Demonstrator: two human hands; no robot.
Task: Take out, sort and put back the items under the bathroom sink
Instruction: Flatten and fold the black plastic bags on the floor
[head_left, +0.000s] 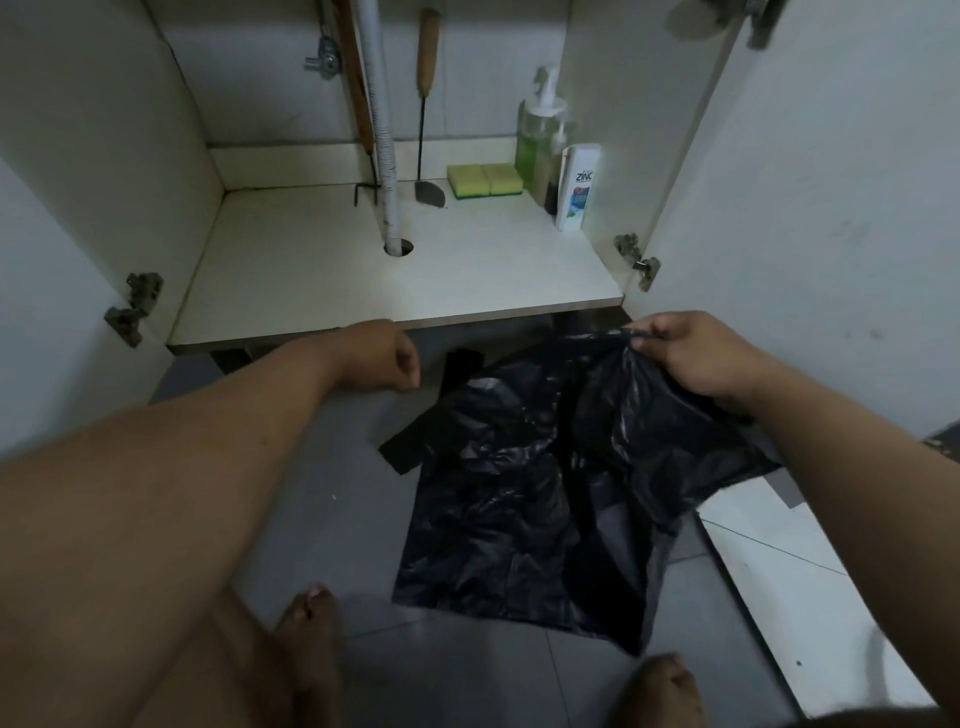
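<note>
Landmark: the cabinet shelf (322, 270) under the sink; every place below is given relative to it.
Right hand (696, 358): in front of the shelf's right front corner, pinching the top edge of a black plastic bag (519, 493) between thumb and fingers.
Left hand (379, 356): at the shelf's front edge, fingers loosely curled, holding nothing.
Black plastic bag: below and in front of the shelf, mostly spread on the grey floor tiles, its upper right part lifted by the right hand.
Already on the shelf: two yellow sponges (483, 179) at the back, a pump bottle (537, 137) and a white Zinc shampoo bottle (576, 189) in the right rear corner, a wooden-handled scraper (426, 104) leaning on the back wall beside the drain hose (382, 135).
Risk: thin film held at one edge may slip from the pinch or unfold as it rises; pushed in loose, it could topple the shampoo bottle or drape over the sponges.
Hard to make out: a smaller bottle behind the shampoo bottle is largely hidden; whether the bag is one sheet or several, and what the dark strip at its left edge is, cannot be told; the left fingertips are turned away.
</note>
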